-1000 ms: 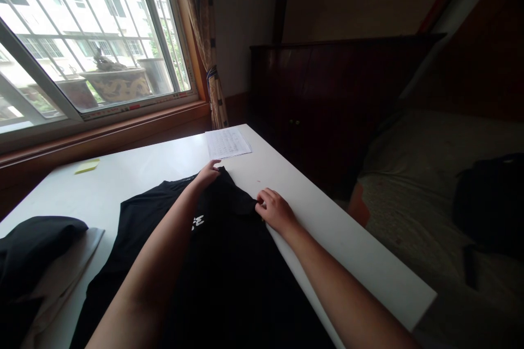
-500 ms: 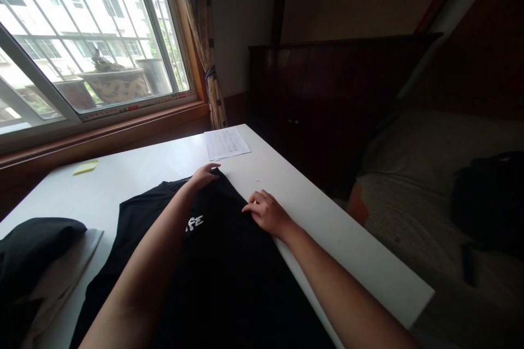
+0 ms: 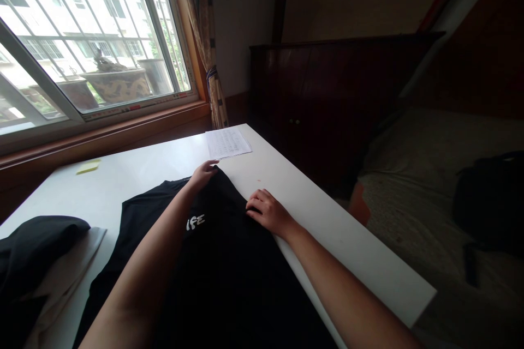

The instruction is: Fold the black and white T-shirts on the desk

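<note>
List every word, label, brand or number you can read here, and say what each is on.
"IFE": white print on the black shirt; the left forearm may hide more letters before it.
Paper sheets: writing too small to read.
Window frame: small red and dark markings, too blurred to read.

The left arm reaches diagonally forward, its hand (image 3: 203, 175) bent rightward at the wrist. The right hand (image 3: 268, 211) angles inward, palm down, fingers curled.
</note>
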`<action>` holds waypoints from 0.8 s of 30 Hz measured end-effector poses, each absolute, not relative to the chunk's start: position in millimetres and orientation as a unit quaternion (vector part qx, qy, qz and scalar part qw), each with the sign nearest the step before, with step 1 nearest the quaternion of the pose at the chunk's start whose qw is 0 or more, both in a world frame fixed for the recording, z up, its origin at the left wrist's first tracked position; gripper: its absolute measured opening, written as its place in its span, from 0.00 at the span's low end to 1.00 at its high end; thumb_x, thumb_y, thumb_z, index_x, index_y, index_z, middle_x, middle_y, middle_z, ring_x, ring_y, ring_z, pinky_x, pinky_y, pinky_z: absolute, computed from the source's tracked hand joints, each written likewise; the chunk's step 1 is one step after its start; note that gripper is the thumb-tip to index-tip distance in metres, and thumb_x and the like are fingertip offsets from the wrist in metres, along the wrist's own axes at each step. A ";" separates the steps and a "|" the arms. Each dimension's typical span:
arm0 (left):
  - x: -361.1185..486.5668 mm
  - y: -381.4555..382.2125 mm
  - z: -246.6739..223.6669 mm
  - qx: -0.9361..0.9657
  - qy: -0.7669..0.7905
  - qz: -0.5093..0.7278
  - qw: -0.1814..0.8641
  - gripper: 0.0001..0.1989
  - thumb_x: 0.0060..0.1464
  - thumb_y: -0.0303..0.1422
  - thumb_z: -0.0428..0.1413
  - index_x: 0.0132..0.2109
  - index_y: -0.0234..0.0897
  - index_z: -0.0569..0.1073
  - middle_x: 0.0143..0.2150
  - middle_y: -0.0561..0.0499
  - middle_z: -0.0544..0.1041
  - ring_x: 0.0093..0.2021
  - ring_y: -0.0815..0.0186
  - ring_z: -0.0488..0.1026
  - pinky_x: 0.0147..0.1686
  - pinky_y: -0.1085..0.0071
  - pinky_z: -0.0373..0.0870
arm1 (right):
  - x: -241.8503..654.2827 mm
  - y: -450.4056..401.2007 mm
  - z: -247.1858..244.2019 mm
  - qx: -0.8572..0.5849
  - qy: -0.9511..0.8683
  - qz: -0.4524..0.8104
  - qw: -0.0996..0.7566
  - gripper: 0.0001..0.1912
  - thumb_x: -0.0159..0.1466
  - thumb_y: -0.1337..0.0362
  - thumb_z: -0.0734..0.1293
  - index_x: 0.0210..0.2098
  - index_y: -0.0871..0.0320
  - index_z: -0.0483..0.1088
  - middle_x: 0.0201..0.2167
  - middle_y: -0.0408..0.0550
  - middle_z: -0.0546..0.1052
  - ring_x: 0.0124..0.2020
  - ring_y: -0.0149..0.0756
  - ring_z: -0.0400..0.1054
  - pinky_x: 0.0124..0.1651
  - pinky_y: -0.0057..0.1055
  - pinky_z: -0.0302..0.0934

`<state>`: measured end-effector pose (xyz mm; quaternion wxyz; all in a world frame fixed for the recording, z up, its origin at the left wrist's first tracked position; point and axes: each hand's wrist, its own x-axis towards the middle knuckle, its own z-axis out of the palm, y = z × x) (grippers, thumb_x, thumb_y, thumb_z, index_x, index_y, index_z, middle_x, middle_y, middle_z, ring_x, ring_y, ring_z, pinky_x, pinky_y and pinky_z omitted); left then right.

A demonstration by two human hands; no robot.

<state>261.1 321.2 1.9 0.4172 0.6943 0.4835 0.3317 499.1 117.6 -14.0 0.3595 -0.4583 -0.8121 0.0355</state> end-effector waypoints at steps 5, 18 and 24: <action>263.2 305.9 10.0 0.683 0.463 0.315 0.468 0.34 0.58 0.47 0.60 0.68 0.45 0.65 0.54 0.42 0.77 0.48 0.57 0.77 0.43 0.64 0.75 | 498.3 118.7 -14.4 -0.477 -0.784 0.021 0.397 0.02 0.69 0.67 0.66 0.39 0.54 0.69 0.38 0.48 0.73 0.42 0.41 0.67 0.48 0.38 0.65; 244.5 291.2 27.0 0.678 0.467 0.210 0.528 0.45 0.52 0.41 0.68 0.72 0.48 0.57 0.61 0.38 0.72 0.56 0.52 0.74 0.55 0.55 0.70 | 495.9 119.5 -18.8 -0.469 -0.792 0.031 0.389 0.11 0.60 0.76 0.65 0.38 0.53 0.65 0.37 0.47 0.72 0.42 0.42 0.65 0.48 0.39 0.64; 262.3 301.4 18.8 0.692 0.454 0.259 0.498 0.41 0.49 0.38 0.69 0.68 0.44 0.64 0.56 0.41 0.77 0.53 0.55 0.76 0.55 0.61 0.70 | 496.4 118.0 -16.2 -0.468 -0.791 0.029 0.393 0.12 0.60 0.76 0.64 0.38 0.53 0.65 0.37 0.47 0.72 0.41 0.42 0.65 0.50 0.40 0.63</action>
